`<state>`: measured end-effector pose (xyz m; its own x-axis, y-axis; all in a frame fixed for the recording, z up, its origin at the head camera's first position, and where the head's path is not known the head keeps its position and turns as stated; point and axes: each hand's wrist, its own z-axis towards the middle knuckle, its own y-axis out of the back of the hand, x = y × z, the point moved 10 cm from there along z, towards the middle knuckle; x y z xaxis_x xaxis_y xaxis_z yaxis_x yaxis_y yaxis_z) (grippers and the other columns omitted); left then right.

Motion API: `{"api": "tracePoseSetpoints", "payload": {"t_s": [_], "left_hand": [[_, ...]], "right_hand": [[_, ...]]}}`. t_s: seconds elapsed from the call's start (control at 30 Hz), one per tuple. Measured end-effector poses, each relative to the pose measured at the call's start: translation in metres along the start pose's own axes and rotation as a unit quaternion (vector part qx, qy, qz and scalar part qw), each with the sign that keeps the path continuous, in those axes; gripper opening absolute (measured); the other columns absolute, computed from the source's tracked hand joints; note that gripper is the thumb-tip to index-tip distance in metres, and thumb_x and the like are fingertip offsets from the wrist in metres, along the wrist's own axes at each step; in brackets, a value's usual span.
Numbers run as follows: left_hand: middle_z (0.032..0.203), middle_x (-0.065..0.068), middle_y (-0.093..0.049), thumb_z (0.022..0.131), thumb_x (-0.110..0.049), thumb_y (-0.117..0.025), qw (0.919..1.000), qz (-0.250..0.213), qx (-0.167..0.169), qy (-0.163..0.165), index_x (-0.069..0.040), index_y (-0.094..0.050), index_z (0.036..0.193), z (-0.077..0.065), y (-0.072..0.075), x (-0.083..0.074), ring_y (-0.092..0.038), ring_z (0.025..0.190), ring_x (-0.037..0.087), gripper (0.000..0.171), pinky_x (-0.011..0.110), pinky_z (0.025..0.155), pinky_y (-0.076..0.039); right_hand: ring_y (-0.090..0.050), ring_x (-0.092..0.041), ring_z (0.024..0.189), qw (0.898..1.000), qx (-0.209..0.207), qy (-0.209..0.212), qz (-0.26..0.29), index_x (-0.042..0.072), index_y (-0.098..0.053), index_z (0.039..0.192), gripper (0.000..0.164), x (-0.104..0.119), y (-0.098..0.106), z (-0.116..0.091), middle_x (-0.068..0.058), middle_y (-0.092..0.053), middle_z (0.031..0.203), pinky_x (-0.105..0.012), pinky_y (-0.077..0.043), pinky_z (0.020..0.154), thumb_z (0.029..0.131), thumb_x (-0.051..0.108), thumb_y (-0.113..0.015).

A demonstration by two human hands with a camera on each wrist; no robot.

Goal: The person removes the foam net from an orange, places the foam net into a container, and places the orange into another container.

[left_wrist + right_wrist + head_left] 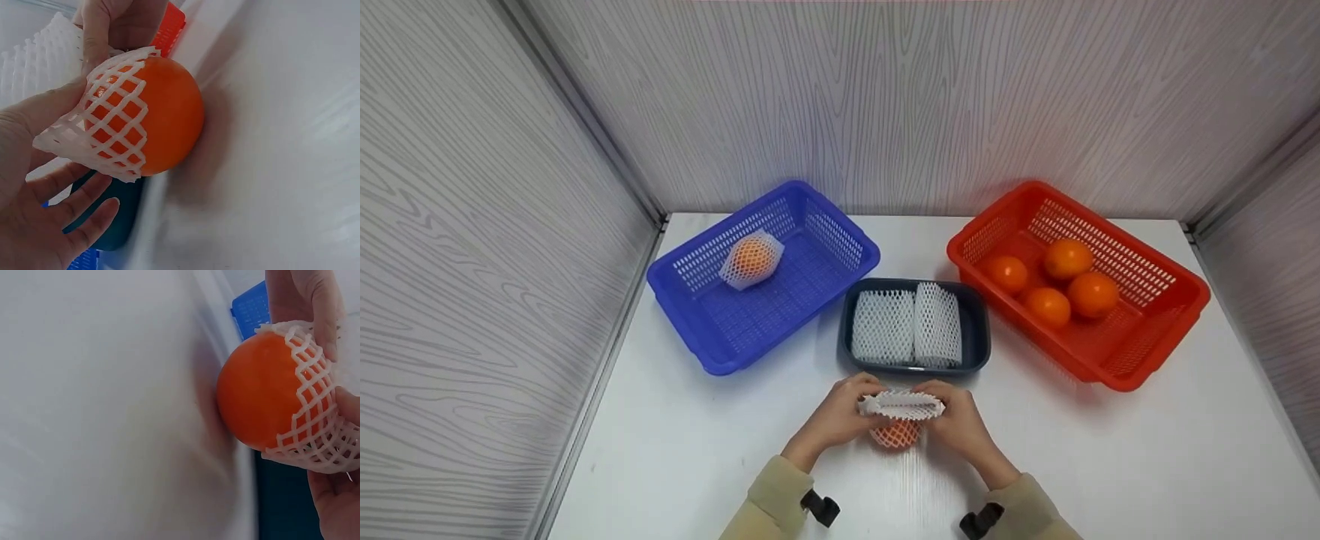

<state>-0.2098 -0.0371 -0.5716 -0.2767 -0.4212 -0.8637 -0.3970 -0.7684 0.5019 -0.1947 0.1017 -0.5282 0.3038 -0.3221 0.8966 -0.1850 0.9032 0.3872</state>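
Note:
An orange (173, 115) sits partly inside a white foam net sleeve (118, 107), its lower part bare in both wrist views. My left hand (841, 411) pinches one side of the sleeve's edge, thumb inside or against the mesh; the other fingers spread loosely in the left wrist view. My right hand (960, 421) grips the opposite side of the sleeve (309, 405). In the head view the sleeve's upper opening is stretched wide between both hands, above the orange. The orange is at or just over the white table (697, 450); I cannot tell which.
Behind the hands stands a dark tray (976, 330) with folded foam net sleeves (883, 328). A blue basket (765, 330) at back left holds one sleeved orange (753, 259). At back right, a red basket (1140, 337) holds several bare oranges (1093, 295). Panels wall the table's back and sides.

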Motion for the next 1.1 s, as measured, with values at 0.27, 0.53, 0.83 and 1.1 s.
{"api": "tracePoseSetpoints", "payload": {"t_s": [0.27, 0.53, 0.83, 1.1], "left_hand": [[0.095, 0.001, -0.071, 0.076, 0.006, -0.071, 0.9971, 0.0, -0.064, -0.041, -0.006, -0.076, 0.09, 0.0, 0.014, -0.007, -0.065, 0.09, 0.015, 0.02, 0.031, 0.082, -0.053], [0.091, -0.002, -0.073, 0.088, -0.015, -0.074, 0.99, -0.037, -0.135, -0.02, -0.007, -0.075, 0.099, -0.003, 0.032, -0.005, -0.061, 0.077, 0.006, 0.013, 0.03, 0.075, -0.054], [0.094, 0.006, -0.072, 0.087, -0.018, -0.076, 0.9789, -0.06, -0.195, -0.011, 0.0, -0.067, 0.11, 0.005, 0.066, -0.016, -0.063, 0.076, 0.011, 0.03, 0.027, 0.067, -0.055], [0.106, 0.01, -0.071, 0.087, -0.018, -0.076, 0.9774, -0.036, -0.208, -0.008, 0.001, -0.062, 0.121, 0.027, 0.082, -0.018, -0.064, 0.084, 0.013, 0.041, 0.031, 0.075, -0.056]], "right_hand": [[-0.055, -0.021, 0.113, 0.996, 0.062, -0.052, 0.035, 0.001, -0.056, 0.13, 0.063, -0.045, -0.02, -0.01, -0.012, -0.06, 0.125, -0.042, -0.047, 0.092, 0.074, 0.005, -0.085], [-0.053, -0.029, 0.118, 0.985, 0.14, -0.092, 0.05, 0.004, -0.033, 0.15, 0.095, -0.065, -0.039, -0.019, -0.011, -0.052, 0.137, -0.05, -0.043, 0.098, 0.075, 0.022, -0.087], [-0.055, -0.031, 0.115, 0.987, 0.142, -0.065, 0.036, 0.001, -0.049, 0.137, 0.079, -0.061, -0.038, -0.019, -0.012, -0.056, 0.128, -0.05, -0.047, 0.095, 0.073, 0.022, -0.088], [-0.056, -0.031, 0.114, 0.986, 0.143, -0.075, 0.033, 0.002, -0.052, 0.132, 0.074, -0.062, -0.039, -0.021, -0.013, -0.055, 0.13, -0.052, -0.045, 0.096, 0.072, 0.024, -0.089]]}}
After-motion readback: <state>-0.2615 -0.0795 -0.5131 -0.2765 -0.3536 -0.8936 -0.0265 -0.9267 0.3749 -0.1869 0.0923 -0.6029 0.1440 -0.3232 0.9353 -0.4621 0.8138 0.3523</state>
